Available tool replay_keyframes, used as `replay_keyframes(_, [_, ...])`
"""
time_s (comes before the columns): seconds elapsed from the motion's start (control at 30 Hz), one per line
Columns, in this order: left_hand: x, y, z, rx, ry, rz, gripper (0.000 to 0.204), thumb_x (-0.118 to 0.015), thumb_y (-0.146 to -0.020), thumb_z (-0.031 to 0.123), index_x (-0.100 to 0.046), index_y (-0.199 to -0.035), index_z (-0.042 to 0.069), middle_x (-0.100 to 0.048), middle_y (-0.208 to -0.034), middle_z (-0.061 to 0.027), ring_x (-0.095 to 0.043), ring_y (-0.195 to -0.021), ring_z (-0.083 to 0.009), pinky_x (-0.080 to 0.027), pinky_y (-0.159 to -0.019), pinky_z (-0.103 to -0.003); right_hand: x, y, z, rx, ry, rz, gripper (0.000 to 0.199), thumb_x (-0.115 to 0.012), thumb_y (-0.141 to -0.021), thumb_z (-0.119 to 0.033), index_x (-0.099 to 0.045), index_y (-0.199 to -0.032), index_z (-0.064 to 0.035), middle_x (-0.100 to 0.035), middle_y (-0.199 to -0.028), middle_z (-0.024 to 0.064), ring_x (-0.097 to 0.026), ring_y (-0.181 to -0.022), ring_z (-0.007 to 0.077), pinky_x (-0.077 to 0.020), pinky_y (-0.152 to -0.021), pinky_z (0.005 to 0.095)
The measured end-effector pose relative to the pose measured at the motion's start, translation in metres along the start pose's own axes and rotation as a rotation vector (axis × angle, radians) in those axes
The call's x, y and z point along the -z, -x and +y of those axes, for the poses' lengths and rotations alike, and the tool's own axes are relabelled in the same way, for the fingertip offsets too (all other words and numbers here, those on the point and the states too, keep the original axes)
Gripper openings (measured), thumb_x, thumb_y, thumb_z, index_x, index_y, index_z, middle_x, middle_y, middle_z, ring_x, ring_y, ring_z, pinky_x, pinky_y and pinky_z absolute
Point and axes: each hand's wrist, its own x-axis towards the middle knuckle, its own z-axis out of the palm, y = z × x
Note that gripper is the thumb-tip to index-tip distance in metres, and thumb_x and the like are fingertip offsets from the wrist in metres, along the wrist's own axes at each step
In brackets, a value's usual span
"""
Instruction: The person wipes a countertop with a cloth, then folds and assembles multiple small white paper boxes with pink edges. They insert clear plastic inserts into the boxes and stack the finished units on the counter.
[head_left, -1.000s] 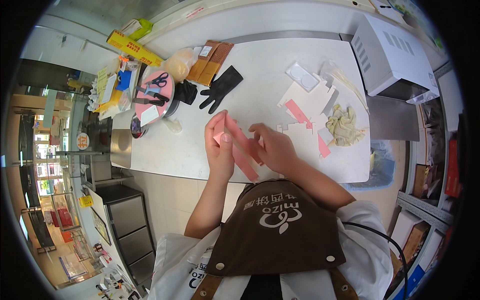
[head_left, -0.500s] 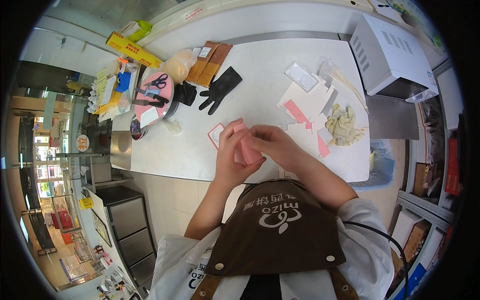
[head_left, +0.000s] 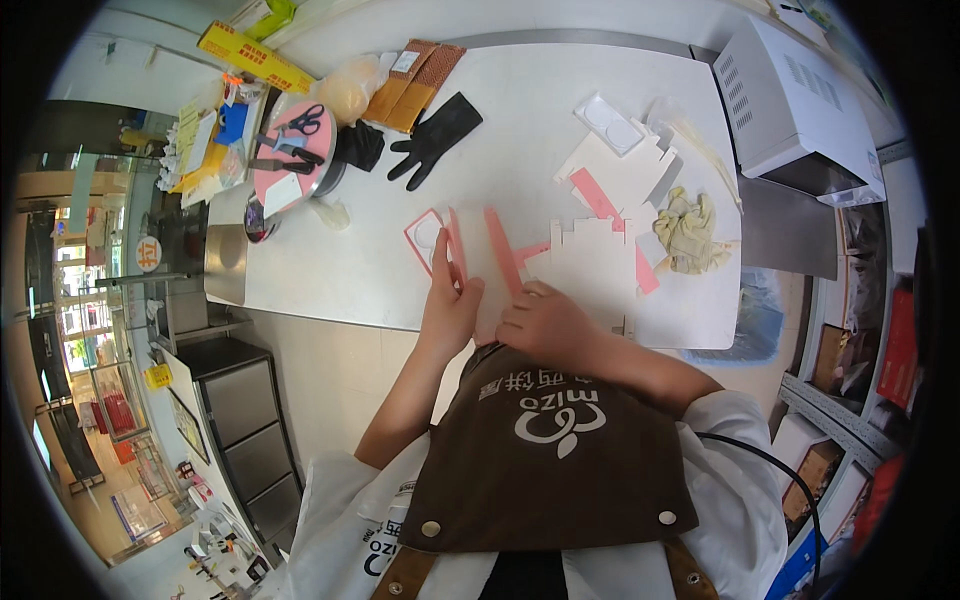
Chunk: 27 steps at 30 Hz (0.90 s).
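Although both hands sit in plain view at the near edge of the white counter (head_left: 560, 110), the lower part of the pink-and-white flat cardboard box blank (head_left: 482, 262) disappears beneath them, so its full outline cannot be made out. Half a second ago the blank was bunched up pink between the hands; now it lies spread open on the counter, white inside face up, with two pink flaps standing upright. The left hand (head_left: 450, 300) rests on the blank's left side, index finger stretched forward along the left pink flap, the other fingers loosely curled, pressing rather than gripping. The right hand (head_left: 545, 322) lies knuckles-up, fingers bent down onto the blank's near right portion; whether they pinch an edge cannot be told. Just right lies a stack of similar white card blanks (head_left: 598, 265), and farther back a black glove (head_left: 432, 140).
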Motion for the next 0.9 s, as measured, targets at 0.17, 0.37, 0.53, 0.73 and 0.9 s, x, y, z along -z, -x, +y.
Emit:
replay_keyframes(0.17, [-0.005,0.008,-0.020,-0.039,-0.038,0.021,0.078,-0.042,-0.093,-0.004,-0.012,-0.164,0.002,-0.047,-0.152,-0.0229,-0.049,-0.136,-0.0273,-0.040,-0.110,-0.035,-0.008,0.008,-0.009,-0.065,-0.191,-0.018,0.008,-0.072,-0.086,-0.023,-0.069,-0.084,-0.0158,-0.065,-0.086,-0.0009,-0.063,-0.089,0.0187,-0.0482,-0.093,0.0353])
replay_keyframes(0.37, [-0.018,0.026,-0.021,-0.107,-0.063,0.018,0.079,-0.038,-0.091,-0.006,-0.012,-0.165,0.005,-0.048,-0.150,-0.0183,-0.056,-0.113,-0.0186,-0.046,-0.097,-0.030,0.000,0.021,-0.006,-0.138,-0.275,-0.115,0.010,-0.070,-0.091,-0.024,-0.074,-0.088,-0.0156,-0.070,-0.091,0.0001,-0.065,-0.096,0.0202,-0.0464,-0.100,0.0369])
replay_keyframes(0.53, [-0.019,0.030,-0.013,-0.094,-0.013,-0.049,0.076,-0.041,-0.095,-0.004,-0.014,-0.165,0.007,-0.049,-0.148,-0.0194,-0.062,-0.106,-0.0194,-0.050,-0.089,-0.029,0.020,0.019,-0.004,-0.158,-0.425,-0.249,0.012,-0.067,-0.092,-0.022,-0.076,-0.098,-0.0154,-0.073,-0.097,0.0023,-0.067,-0.104,0.0219,-0.0423,-0.109,0.0402])
replay_keyframes(0.73, [-0.025,0.012,0.002,-0.096,0.053,-0.017,0.058,-0.046,-0.102,0.001,-0.034,-0.158,0.007,-0.060,-0.135,-0.0145,-0.063,-0.080,-0.0118,-0.051,-0.070,-0.025,0.022,0.021,-0.008,-0.166,-0.414,-0.297,0.016,-0.061,-0.092,-0.018,-0.075,-0.100,-0.0165,-0.073,-0.100,0.0055,-0.066,-0.114,0.0217,-0.0378,-0.115,0.0436])
replay_keyframes(0.9, [-0.023,0.011,0.001,-0.074,0.003,0.072,0.047,-0.045,-0.103,0.000,-0.045,-0.150,0.006,-0.065,-0.122,-0.0092,-0.056,-0.067,-0.0076,-0.050,-0.063,-0.026,0.018,0.026,-0.005,-0.371,-0.217,0.125,0.023,-0.068,-0.088,-0.014,-0.073,-0.111,-0.0100,-0.069,-0.107,0.0095,-0.065,-0.105,0.0250,-0.0442,-0.102,0.0453])
